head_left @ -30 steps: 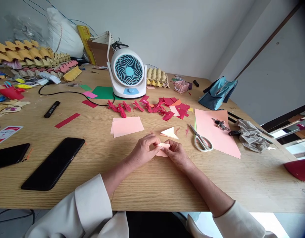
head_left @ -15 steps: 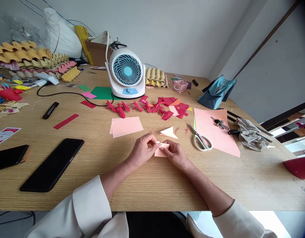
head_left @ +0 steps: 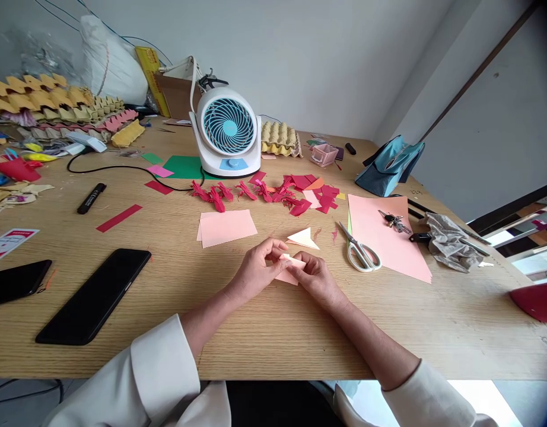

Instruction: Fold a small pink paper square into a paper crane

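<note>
A small pink paper piece (head_left: 288, 276) is between my two hands, low over the wooden table (head_left: 273, 338). My left hand (head_left: 258, 264) pinches its upper left part, and my right hand (head_left: 318, 277) grips its right side with thumb and fingers. Part of the paper is hidden by the fingers. Just beyond the hands lies a folded pale paper (head_left: 304, 238) with a pointed shape. Flat pink rectangles (head_left: 229, 228) rest up and to the left. Scissors with white handles (head_left: 362, 255) lie to the right.
Behind the papers stand a white fan (head_left: 229, 130) and a row of red paper pieces (head_left: 264, 191). Keys (head_left: 394, 222) lie on a large pink sheet (head_left: 389, 252) at the right. A black phone (head_left: 95, 296) and a marker (head_left: 91, 198) are at the left.
The small paper has turned slightly between my fingers, its lower edge now slanting down to the right. Both hands keep their hold in nearly the same place.
</note>
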### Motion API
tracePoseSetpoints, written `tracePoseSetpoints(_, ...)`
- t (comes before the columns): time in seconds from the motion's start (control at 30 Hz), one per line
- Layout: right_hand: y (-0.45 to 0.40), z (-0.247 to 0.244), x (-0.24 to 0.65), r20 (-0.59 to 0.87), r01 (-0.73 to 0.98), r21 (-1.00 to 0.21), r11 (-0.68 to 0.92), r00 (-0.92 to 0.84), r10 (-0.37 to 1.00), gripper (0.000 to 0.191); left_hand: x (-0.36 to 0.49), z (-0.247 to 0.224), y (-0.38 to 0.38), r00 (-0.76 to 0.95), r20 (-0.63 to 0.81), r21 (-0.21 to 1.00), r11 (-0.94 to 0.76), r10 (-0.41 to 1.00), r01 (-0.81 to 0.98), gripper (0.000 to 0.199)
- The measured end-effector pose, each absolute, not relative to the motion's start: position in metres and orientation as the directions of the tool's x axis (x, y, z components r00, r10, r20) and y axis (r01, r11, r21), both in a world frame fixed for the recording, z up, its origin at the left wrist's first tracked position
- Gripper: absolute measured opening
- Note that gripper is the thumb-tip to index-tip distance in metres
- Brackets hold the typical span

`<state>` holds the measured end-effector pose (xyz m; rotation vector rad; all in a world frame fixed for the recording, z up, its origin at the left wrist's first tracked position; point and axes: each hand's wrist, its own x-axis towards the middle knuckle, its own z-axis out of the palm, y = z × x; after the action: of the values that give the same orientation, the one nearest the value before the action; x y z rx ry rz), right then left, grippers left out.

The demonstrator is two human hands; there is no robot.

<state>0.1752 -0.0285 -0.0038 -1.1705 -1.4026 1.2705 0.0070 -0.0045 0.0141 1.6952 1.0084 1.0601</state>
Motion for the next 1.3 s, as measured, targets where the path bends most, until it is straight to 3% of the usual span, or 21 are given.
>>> tracePoseSetpoints(0.2,-0.029,-0.004,0.173,0.011,0.073,-0.997,0.023,-0.159,0.987,0.045,0.009,0.005,-0.003,0.290,0.206,0.933,-0.277,0.934,0.229,0.017)
tracePoseSetpoints(0.5,-0.029,-0.009,0.172,0.037,0.090,-0.994,0.054,-0.176,0.984,0.039,0.008,0.013,-0.007,0.296,0.377,0.799,-0.470,0.877,0.375,0.014)
tracePoseSetpoints(0.9,-0.030,-0.011,0.173,0.076,0.144,-0.984,0.107,-0.208,0.975,0.037,0.003,0.014,-0.004,0.421,0.428,0.764,-0.569,0.800,0.303,0.021)
tracePoseSetpoints(1.2,-0.032,-0.005,0.172,-0.011,0.113,-0.994,0.011,-0.194,0.981,0.039,0.000,0.018,-0.001,0.384,0.289,0.857,-0.416,0.877,0.305,0.039)
tracePoseSetpoints(1.3,-0.031,-0.004,0.173,-0.014,0.084,-0.996,-0.001,-0.157,0.988,0.043,0.002,0.015,-0.001,0.384,0.251,0.884,-0.372,0.889,0.284,0.035)
